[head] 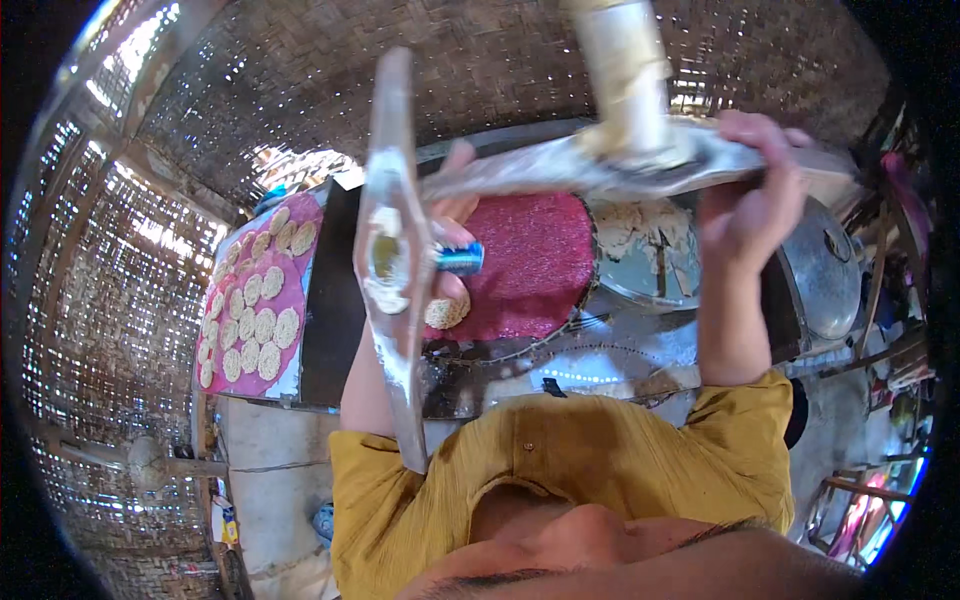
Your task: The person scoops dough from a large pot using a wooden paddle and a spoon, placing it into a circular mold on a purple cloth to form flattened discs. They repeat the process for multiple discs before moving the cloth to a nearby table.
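Note:
My left hand (452, 229) grips a wooden press board (390, 315) with a round hole in its middle, held up on edge. Pale dough is smeared around the hole, and a blue metal cylinder (461, 259) projects from the board's right side. My right hand (754, 195) grasps the right end of a wooden bar (525, 165). From this bar rises a pale, dough-coated plunger (626, 75), blurred by motion. Under my left hand, a round of pressed dough strands (448, 310) lies on a round red mat (532, 262).
Several similar dough rounds (264, 326) lie on a pink sheet (262, 379) at the left. A basin (622, 292) with pale dough and a utensil stands behind the right forearm. A domed metal lid (825, 270) sits further right. A woven wall (300, 82) rises behind the table.

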